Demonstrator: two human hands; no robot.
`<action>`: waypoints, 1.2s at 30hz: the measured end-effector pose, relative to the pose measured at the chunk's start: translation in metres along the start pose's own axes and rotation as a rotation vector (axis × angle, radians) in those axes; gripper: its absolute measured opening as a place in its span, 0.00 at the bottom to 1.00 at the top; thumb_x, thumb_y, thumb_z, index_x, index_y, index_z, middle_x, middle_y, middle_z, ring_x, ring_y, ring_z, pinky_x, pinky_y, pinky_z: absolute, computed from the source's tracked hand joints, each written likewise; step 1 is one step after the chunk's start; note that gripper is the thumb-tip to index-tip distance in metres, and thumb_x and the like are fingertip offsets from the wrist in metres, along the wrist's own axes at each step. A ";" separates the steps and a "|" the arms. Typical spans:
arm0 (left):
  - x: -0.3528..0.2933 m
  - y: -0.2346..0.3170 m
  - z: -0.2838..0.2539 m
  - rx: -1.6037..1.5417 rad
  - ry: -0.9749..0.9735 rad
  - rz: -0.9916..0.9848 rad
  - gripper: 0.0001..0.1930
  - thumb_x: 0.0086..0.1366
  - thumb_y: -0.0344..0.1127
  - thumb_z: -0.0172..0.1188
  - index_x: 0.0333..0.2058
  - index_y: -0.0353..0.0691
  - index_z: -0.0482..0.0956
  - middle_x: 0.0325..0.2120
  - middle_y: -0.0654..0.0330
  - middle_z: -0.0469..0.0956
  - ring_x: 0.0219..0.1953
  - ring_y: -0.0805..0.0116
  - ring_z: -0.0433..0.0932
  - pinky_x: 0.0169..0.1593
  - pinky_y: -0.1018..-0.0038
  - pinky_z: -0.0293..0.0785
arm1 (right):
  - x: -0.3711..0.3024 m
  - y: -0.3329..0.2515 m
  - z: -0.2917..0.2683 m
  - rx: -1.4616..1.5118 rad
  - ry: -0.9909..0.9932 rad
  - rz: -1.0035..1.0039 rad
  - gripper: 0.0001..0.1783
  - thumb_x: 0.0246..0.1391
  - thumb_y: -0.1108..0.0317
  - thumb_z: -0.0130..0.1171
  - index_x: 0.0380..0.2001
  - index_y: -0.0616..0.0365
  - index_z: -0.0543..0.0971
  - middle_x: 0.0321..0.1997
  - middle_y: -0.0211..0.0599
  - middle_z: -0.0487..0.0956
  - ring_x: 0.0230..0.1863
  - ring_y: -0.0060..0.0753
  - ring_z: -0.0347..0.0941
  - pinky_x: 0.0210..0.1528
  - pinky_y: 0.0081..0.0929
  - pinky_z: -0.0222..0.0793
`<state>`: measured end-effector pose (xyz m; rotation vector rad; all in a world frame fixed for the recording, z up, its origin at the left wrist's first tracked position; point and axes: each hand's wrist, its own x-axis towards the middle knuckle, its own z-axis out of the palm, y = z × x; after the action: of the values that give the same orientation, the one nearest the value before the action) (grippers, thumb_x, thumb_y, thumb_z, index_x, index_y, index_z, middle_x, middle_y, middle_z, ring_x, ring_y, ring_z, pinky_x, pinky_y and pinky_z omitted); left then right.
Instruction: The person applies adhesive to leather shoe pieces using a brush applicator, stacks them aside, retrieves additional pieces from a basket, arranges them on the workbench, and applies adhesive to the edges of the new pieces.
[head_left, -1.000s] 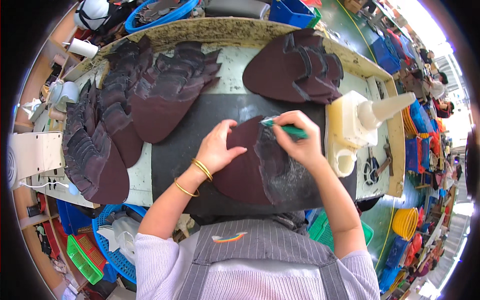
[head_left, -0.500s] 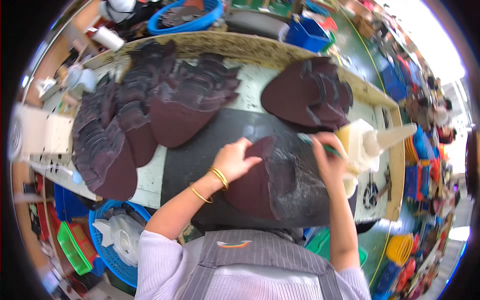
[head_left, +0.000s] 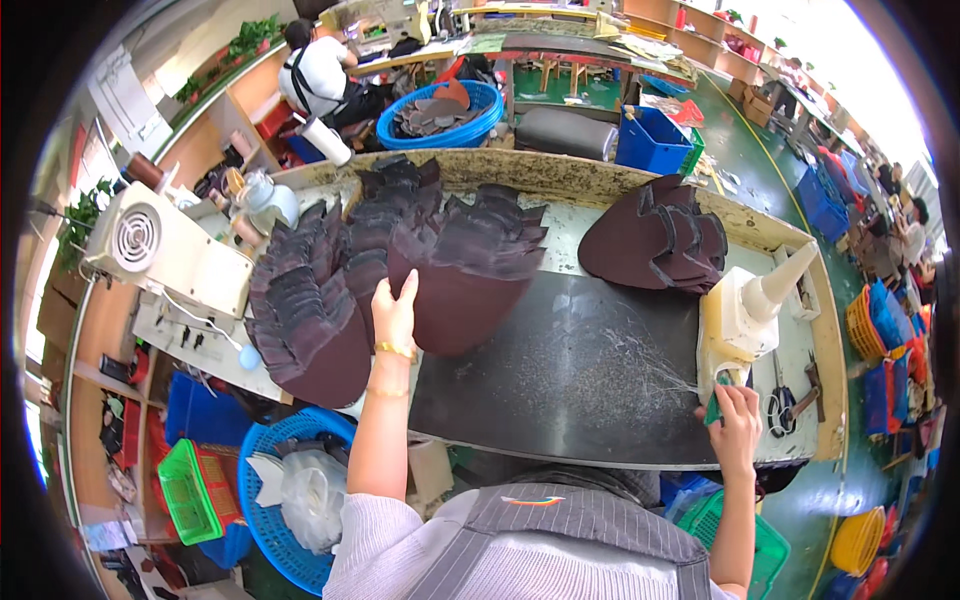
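Observation:
My left hand (head_left: 393, 315) is at the left edge of a dark brown shoe-upper-shaped piece (head_left: 455, 310), thumb and fingers apart; whether it touches the piece is unclear. That piece lies on the front of a fanned stack with grey, layered edges. More such pieces (head_left: 320, 350) overlap at the left, and another stack (head_left: 630, 235) lies at the far right. My right hand (head_left: 737, 425) is closed on a green-handled tool (head_left: 713, 405), held below a cream glue bottle (head_left: 738, 320). The tool's tip is hidden around the bottle's lower opening.
A black work mat (head_left: 560, 370) with dried glue smears covers the middle of the bench. Scissors (head_left: 780, 405) and a hammer (head_left: 805, 400) lie at the right rim. A white machine (head_left: 165, 245) stands left; a blue basket (head_left: 262, 500) is below. Someone (head_left: 318, 75) sits at the far left.
The piece from the mat now appears on the stack at the left, with my left hand beside it. My right hand moved right and nearer with its tool, to the bottle. The view tilted up.

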<state>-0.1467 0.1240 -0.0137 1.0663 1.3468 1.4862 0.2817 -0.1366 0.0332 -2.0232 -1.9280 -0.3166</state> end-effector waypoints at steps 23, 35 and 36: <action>0.035 -0.041 -0.033 -0.494 -0.303 -0.749 0.08 0.55 0.29 0.55 0.32 0.32 0.78 0.32 0.53 0.80 0.35 0.61 0.79 0.43 0.69 0.76 | 0.349 -0.153 0.279 1.482 -0.488 0.817 0.21 0.41 0.54 0.65 0.20 0.62 0.72 0.21 0.37 0.73 0.21 0.28 0.69 0.24 0.29 0.64; 0.027 -0.026 -0.017 -0.453 -0.296 -0.634 0.14 0.53 0.22 0.53 0.40 0.35 0.74 0.34 0.59 0.76 0.36 0.65 0.77 0.41 0.71 0.75 | 0.330 -0.175 0.202 1.904 -0.454 0.359 0.23 0.41 0.84 0.50 0.46 0.61 0.72 0.43 0.34 0.76 0.40 0.26 0.73 0.43 0.24 0.70; 0.030 -0.024 -0.016 -0.446 -0.304 -0.609 0.13 0.53 0.22 0.53 0.40 0.35 0.74 0.34 0.59 0.77 0.35 0.65 0.77 0.40 0.71 0.75 | 0.335 -0.177 0.202 1.950 -0.412 0.333 0.23 0.41 0.84 0.50 0.45 0.62 0.72 0.42 0.35 0.76 0.39 0.26 0.73 0.42 0.24 0.70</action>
<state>-0.1690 0.1497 -0.0367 0.5008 0.9427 1.0413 0.1128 0.2555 -0.0114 -0.8393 -0.8920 1.5031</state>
